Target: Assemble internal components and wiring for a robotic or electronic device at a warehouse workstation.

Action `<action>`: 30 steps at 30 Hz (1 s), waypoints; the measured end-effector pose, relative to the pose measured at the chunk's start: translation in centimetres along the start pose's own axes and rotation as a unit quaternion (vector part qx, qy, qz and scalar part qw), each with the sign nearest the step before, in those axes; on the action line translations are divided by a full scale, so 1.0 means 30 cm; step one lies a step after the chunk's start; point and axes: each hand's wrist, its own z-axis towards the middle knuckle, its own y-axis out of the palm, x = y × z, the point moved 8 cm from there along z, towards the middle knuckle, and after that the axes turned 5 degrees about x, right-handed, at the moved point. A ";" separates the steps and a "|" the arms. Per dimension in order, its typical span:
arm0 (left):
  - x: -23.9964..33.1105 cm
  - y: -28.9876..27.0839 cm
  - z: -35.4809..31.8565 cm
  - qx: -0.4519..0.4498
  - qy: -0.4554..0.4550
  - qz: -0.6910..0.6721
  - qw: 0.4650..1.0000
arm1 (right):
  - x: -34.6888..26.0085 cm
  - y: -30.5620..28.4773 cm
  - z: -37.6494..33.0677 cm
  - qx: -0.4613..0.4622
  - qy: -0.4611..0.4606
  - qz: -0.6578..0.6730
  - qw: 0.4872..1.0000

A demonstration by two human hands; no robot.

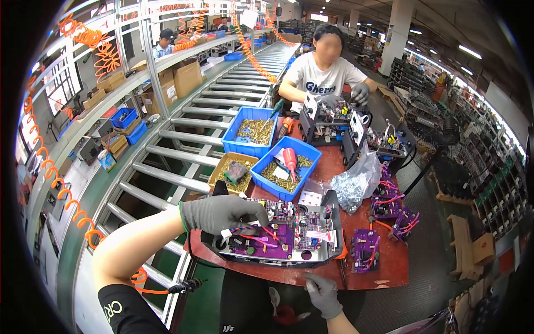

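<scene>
My left hand [217, 215], in a grey glove, reaches over an open metal chassis [335, 245] with its fingers bent down around thin coloured wires [242, 229]. Below the fingers lies a purple circuit board [261, 249] with red and magenta leads, fixed in the chassis. A white connector hangs by the palm. To the right in the chassis sits another densely filled board [308, 227]. My right hand [324, 296], also gloved, is off the table's front edge, apart from the chassis. Its fingers are curled together; whatever is between them is too small to tell.
Blue bins [285, 192] of brass-coloured screws, one with a red-handled tool, and a cardboard box [216, 177] stand behind the chassis. Loose purple boards [365, 250] and a plastic bag [356, 183] lie right. A roller conveyor [167, 177] runs left. Across the table, a co-worker handles another unit.
</scene>
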 end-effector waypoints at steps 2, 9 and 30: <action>0.040 0.004 -0.002 -0.025 0.069 -0.046 0.996 | 0.058 0.023 0.008 0.005 -0.011 -0.010 1.000; 0.028 0.020 0.001 -0.079 0.028 -0.040 0.996 | 0.112 0.032 0.036 0.006 0.018 0.026 0.999; 0.017 0.041 -0.006 -0.122 -0.104 -0.047 0.986 | 0.110 0.035 0.032 0.016 -0.015 0.059 0.998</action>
